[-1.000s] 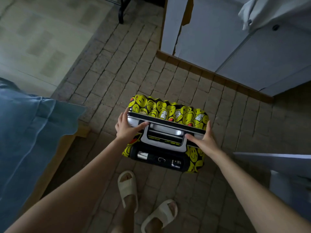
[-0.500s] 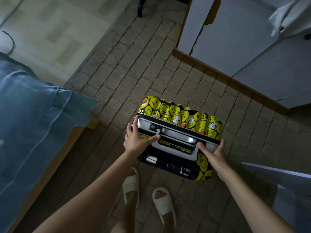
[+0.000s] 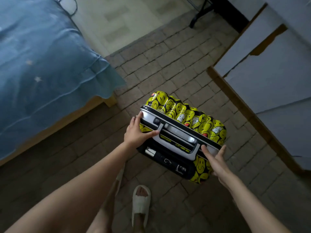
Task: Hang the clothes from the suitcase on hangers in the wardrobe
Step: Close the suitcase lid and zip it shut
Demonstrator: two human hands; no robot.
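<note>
A closed hard-shell suitcase (image 3: 193, 118), black with yellow smiley faces, stands upright on the brick-pattern floor in front of me. Its grey top handle and a combination lock face me. My left hand (image 3: 136, 133) grips the left top corner, fingers over the far edge and thumb lying along the handle's base. My right hand (image 3: 217, 163) holds the right top corner between its thumb on top and its fingers down the side. The white wardrobe (image 3: 269, 81) stands to the right. No clothes or hangers are in sight.
A bed with a blue cover (image 3: 42, 64) on a wooden frame fills the left side. My foot in a white slipper (image 3: 140, 204) is just behind the suitcase. A black stand leg (image 3: 198, 15) is at the far end of the floor.
The suitcase has turned clockwise in view and shifted right, both hands staying on its top corners. The view has swung, showing more bed; the white garment at top right is out of view.
</note>
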